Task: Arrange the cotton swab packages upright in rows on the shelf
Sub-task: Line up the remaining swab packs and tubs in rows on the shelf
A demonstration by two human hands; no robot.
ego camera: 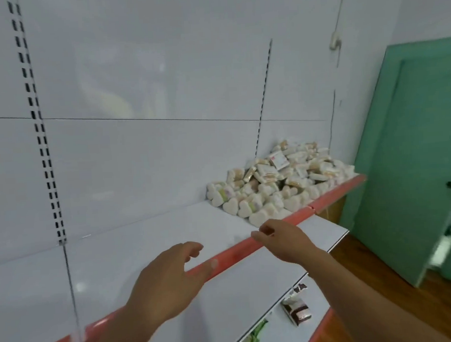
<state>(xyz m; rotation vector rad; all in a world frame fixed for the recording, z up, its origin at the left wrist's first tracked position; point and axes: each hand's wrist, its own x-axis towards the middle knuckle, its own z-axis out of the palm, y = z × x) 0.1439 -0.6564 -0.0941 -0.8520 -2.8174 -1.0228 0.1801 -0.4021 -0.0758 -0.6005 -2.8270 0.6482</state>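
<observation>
A white back panel [152,162] filled most of the view, crossed by two slotted uprights, one at the left [37,129] and one further right [263,97]. To the right stood a green door [408,159] above a wooden floor [384,280]. Two shelves were in sight. The upper shelf [144,242] was white with a red edge strip [334,196] along its front, and it held one loose pile of cotton swab packages [278,183] heaped at its far right end against the back panel. The packages lay tumbled on their sides and on one another, none plainly upright and none in a row. Heart-shaped ones spread along the front of the heap and flatter rectangular ones sat higher and further back. They were too many and too jumbled to count, certainly dozens. The lower shelf [252,288] jutted out beneath, and under its front edge a brown-and-white packet [297,311] and some green packets [251,338] could be seen, blurred. Both hands were well short of the pile, to its left and nearer the camera. The left hand [165,277] hovered over the red strip with fingers spread and relaxed, holding nothing. The right hand [284,240] was at the strip just below the nearest heart-shaped packages, its fingers loosely curled with nothing visible in them.
</observation>
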